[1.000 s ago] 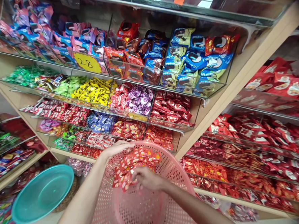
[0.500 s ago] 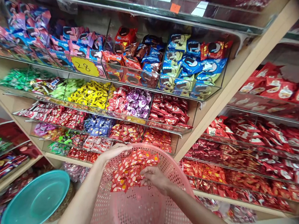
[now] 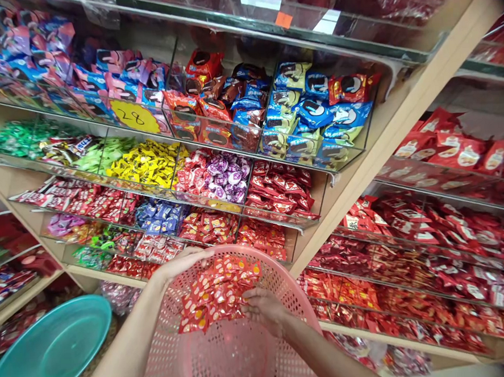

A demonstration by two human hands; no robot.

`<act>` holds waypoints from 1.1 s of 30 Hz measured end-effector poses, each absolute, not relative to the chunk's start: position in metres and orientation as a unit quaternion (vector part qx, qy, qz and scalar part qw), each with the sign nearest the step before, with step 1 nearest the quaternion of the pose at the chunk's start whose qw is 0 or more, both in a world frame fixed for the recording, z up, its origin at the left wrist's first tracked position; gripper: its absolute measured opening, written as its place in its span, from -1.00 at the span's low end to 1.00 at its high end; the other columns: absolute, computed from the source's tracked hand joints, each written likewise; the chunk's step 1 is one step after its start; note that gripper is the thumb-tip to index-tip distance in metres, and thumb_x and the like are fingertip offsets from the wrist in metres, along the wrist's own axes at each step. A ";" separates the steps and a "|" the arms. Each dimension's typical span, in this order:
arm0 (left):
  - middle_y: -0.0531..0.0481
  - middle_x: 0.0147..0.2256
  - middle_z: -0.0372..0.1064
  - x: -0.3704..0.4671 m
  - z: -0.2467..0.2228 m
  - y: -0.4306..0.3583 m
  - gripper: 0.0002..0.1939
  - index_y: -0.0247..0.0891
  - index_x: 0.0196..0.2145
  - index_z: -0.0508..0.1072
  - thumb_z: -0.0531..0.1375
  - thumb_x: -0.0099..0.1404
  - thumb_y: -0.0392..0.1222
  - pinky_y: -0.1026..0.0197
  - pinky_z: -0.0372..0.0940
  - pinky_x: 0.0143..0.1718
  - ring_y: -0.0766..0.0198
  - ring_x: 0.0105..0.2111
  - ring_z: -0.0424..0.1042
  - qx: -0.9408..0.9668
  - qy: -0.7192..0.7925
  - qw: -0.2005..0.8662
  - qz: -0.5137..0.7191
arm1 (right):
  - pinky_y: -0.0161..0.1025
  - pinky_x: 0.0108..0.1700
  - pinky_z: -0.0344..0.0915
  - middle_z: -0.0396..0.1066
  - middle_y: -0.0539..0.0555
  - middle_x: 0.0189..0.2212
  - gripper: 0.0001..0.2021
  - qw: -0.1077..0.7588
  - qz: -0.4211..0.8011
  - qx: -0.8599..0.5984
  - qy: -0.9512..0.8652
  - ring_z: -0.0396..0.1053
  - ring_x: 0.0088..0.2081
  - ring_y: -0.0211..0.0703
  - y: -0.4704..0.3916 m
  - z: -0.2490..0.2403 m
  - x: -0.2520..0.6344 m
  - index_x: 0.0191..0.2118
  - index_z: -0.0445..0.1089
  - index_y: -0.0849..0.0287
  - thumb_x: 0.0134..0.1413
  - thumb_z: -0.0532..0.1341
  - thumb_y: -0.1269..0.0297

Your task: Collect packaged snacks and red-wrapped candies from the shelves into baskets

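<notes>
A pink perforated plastic basket point(image 3: 292, 288) is tilted in front of me, its far rim against the lower shelves. My left hand point(image 3: 186, 262) grips the basket's upper left rim, fingers over the edge. Inside the basket, red candy packets point(image 3: 218, 290) with yellow and white spots lie in a heap on its far wall. At the right side of this heap is my right hand point(image 3: 263, 308), palm partly up and fingers loosely spread, touching the packets at its fingertips. Nothing is clearly held in it.
Clear-fronted shelves hold yellow candies point(image 3: 146, 163), purple candies point(image 3: 229, 175) and blue packets point(image 3: 315, 110). A yellow tag point(image 3: 134, 115) reads 28. A teal basin point(image 3: 52, 348) sits at lower left. More red packets point(image 3: 458, 150) fill shelves at right.
The view has shifted slightly, so the shelves and basin appear further left. My right hand has stayed beside the packets, its fingers slightly changed in pose. My left hand still grips the rim.
</notes>
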State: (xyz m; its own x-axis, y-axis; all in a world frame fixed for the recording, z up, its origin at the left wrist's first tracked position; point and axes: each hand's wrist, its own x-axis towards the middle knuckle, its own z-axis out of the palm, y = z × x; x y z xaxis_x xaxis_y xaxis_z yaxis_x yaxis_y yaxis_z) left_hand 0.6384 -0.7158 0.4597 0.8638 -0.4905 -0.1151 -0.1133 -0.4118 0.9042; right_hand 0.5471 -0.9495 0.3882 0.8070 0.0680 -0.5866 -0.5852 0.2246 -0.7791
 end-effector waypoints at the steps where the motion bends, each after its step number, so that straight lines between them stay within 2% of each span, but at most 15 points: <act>1: 0.05 -0.53 0.26 0.639 0.459 -0.716 -0.59 -0.24 -0.60 0.27 0.03 0.18 0.15 0.20 0.12 -0.24 0.25 -0.42 0.25 0.822 -0.184 0.506 -0.185 | -0.33 -0.38 0.24 0.35 -0.02 -0.59 -0.89 0.749 0.217 -0.584 0.227 0.37 -0.51 -0.30 -0.950 0.388 0.548 -0.43 0.30 0.20 -0.20 0.20 0.45; 7: 0.04 -0.49 0.28 0.640 0.456 -0.716 -0.59 -0.24 -0.56 0.28 0.02 0.17 0.16 0.20 0.14 -0.20 0.24 -0.38 0.27 0.822 -0.188 0.503 -0.188 | -0.31 -0.34 0.26 0.36 -0.01 -0.59 -0.87 0.755 0.205 -0.580 0.228 0.40 -0.47 -0.27 -0.947 0.390 0.549 -0.43 0.29 0.20 -0.22 0.23 0.44; 11: 0.02 -0.50 0.27 0.639 0.454 -0.714 -0.57 -0.24 -0.58 0.27 0.01 0.17 0.17 0.20 0.14 -0.20 0.24 -0.38 0.27 0.828 -0.183 0.498 -0.181 | -0.27 -0.28 0.28 0.34 -0.05 -0.57 -0.78 0.768 0.166 -0.585 0.201 0.39 -0.45 -0.25 -0.942 0.382 0.548 -0.45 0.27 0.18 -0.34 0.30 0.40; 15: 0.00 -0.47 0.29 0.638 0.453 -0.713 -0.55 -0.25 -0.56 0.28 0.00 0.16 0.21 0.18 0.12 -0.15 0.20 -0.34 0.27 0.823 -0.186 0.504 -0.185 | -0.26 -0.37 0.25 0.26 -0.09 -0.55 -0.70 0.725 0.109 -0.661 0.158 0.32 -0.49 -0.25 -0.941 0.366 0.546 -0.45 0.22 0.13 -0.40 0.33 0.32; 19: -0.01 -0.46 0.30 0.637 0.454 -0.713 -0.55 -0.26 -0.55 0.31 -0.01 0.16 0.19 0.15 0.11 -0.10 0.18 -0.32 0.28 0.824 -0.192 0.500 -0.183 | -0.29 -0.43 0.16 0.22 -0.08 -0.53 -0.76 0.597 0.043 -0.795 0.094 0.23 -0.46 -0.23 -0.942 0.354 0.544 -0.46 0.17 0.10 -0.32 0.27 0.36; 25: -0.01 -0.48 0.30 0.636 0.453 -0.712 -0.57 -0.27 -0.54 0.33 0.00 0.17 0.16 0.13 0.15 -0.16 0.19 -0.37 0.29 0.822 -0.184 0.510 -0.178 | -0.27 -0.33 0.15 0.28 0.04 -0.39 -0.82 0.390 -0.036 -0.920 -0.027 0.28 -0.32 -0.14 -0.944 0.360 0.539 -0.41 0.18 0.12 -0.20 0.16 0.50; 30: 0.03 -0.52 0.27 0.634 0.452 -0.712 -0.60 -0.27 -0.58 0.30 0.03 0.17 0.12 0.17 0.16 -0.16 0.24 -0.39 0.28 0.811 -0.181 0.527 -0.179 | -0.27 -0.34 0.21 0.42 0.17 -0.28 -0.72 0.150 0.036 -0.986 -0.059 0.41 -0.27 -0.05 -0.942 0.382 0.538 -0.09 0.20 0.19 0.04 0.14 0.34; 33: 0.03 -0.53 0.27 0.633 0.453 -0.712 -0.59 -0.27 -0.58 0.31 0.03 0.17 0.14 0.13 0.17 -0.16 0.23 -0.40 0.28 0.809 -0.183 0.530 -0.179 | -0.24 -0.35 0.26 0.46 0.19 -0.32 -0.72 0.035 0.056 -0.995 -0.076 0.45 -0.28 -0.01 -0.938 0.390 0.538 -0.04 0.20 0.20 0.15 0.07 0.22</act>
